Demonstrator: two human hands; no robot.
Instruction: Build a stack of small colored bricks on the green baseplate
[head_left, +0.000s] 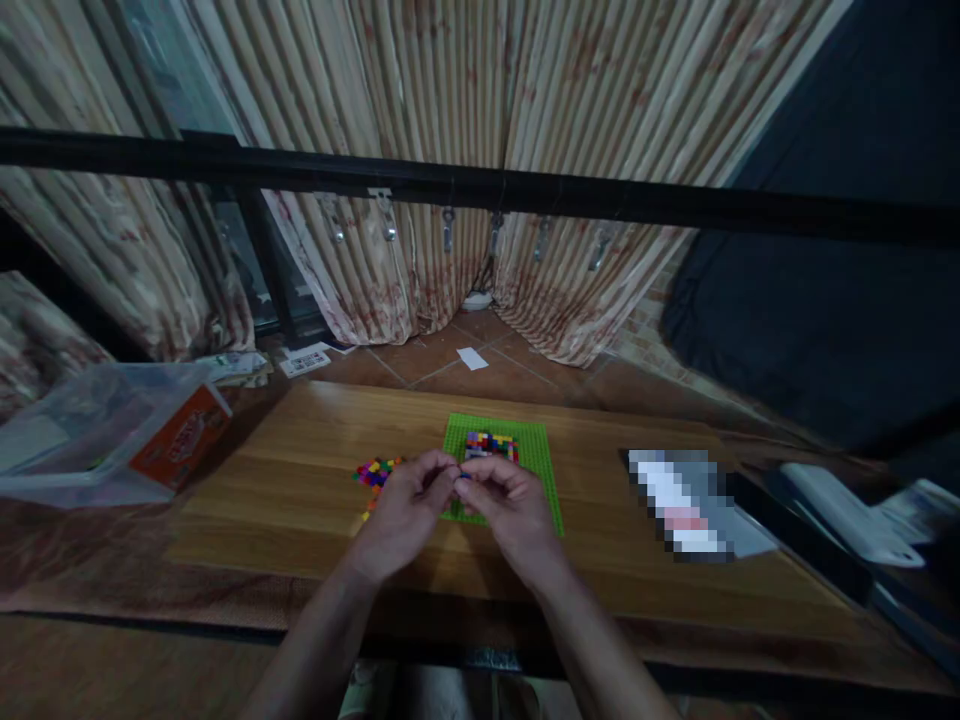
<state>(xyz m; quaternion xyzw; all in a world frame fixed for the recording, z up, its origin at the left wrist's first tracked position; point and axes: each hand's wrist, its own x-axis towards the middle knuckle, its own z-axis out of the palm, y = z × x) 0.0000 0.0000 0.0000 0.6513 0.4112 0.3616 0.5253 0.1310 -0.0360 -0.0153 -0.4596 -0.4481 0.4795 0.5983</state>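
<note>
Two hands meet over the desk (300, 470). Going left to right I see: loose bricks (376, 473), left hand (405, 515) and right hand (510, 510) both pinched on a small brick (459, 477), above the green baseplate (536, 450).

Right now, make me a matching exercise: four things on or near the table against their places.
Things:
1. green baseplate
2. loose coloured bricks
3. clear plastic box
4. white paper slip

Places:
A. on the tiled floor beyond the table
B. off the table's left end
C. mid-table, beyond both hands
D. on the table, left of the baseplate

Pairs: 1-C, 2-D, 3-B, 4-A
</note>
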